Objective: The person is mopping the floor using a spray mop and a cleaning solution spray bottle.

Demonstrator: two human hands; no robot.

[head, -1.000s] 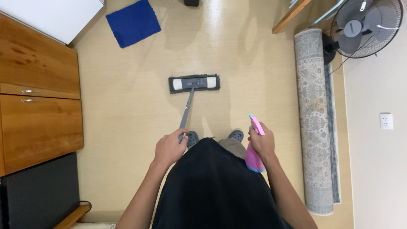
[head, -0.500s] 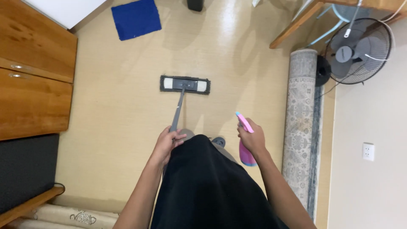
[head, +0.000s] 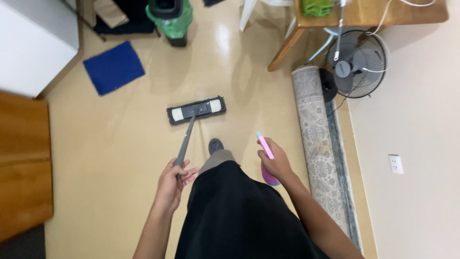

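Glossy beige floor (head: 120, 158) runs from a wooden cabinet (head: 21, 163) at its left edge to a rolled rug (head: 321, 144) along its right edge. Left hand (head: 172, 184) is clasped around the grey mop handle (head: 184, 141); the flat mop head (head: 196, 110) rests mid-floor, ahead of the feet. Right hand (head: 275, 163) grips a pink spray bottle (head: 267, 158), nozzle forward. This looks like wet-mopping mid-stroke; judging by the grip, spraying the floor would need the nozzle aimed ahead of the mop head.
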